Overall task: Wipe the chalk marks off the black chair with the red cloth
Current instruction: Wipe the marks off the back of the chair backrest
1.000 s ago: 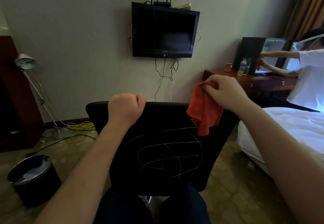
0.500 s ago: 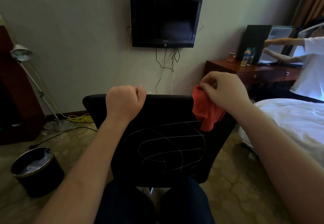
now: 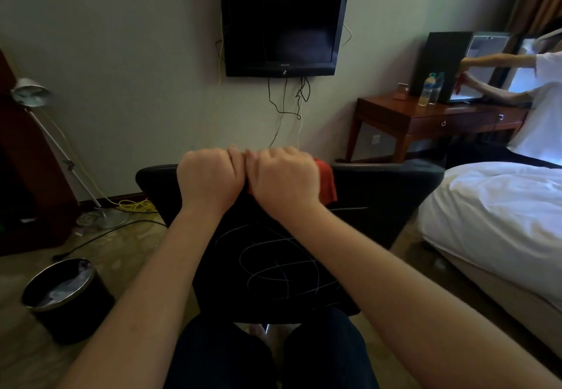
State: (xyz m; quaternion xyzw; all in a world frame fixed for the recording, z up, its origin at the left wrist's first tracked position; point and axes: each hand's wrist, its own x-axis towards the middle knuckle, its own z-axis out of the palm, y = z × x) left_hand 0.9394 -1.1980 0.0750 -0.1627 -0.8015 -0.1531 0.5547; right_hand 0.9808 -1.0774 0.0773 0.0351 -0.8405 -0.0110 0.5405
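Red cloth (image 3: 327, 180), bunched under the right hand (image 3: 284, 178), whose curled fingers grasped it; a fold hung out on that hand's outer side, against the top of the black chair (image 3: 380, 194). The left hand (image 3: 209, 178) was clenched just beside the right, knuckles almost touching, at the chair's top edge. Whether it gripped that edge or part of the cloth could not be told.

Chalk marks (image 3: 273, 264), looping white lines, lay on the chair's dark surface below both hands, between the forearms and apart from the cloth. The person's knees in dark trousers (image 3: 219, 355) appeared nearer than the wrists.

Beyond the hands, a dark wall-mounted television (image 3: 282, 23) hung on a pale wall (image 3: 121, 54) with cables trailing beneath. Out past the left hand stood a floor lamp (image 3: 30, 92), a coil of yellow cable (image 3: 137, 205) on the patterned carpet (image 3: 121, 236), and a lined black waste bin (image 3: 65, 297). Out past the right hand were a white-sheeted bed (image 3: 501, 206) and a wooden desk (image 3: 425, 121) bearing two bottles (image 3: 428, 89), where a second person (image 3: 544, 102) in a white shirt reached toward lit screens.
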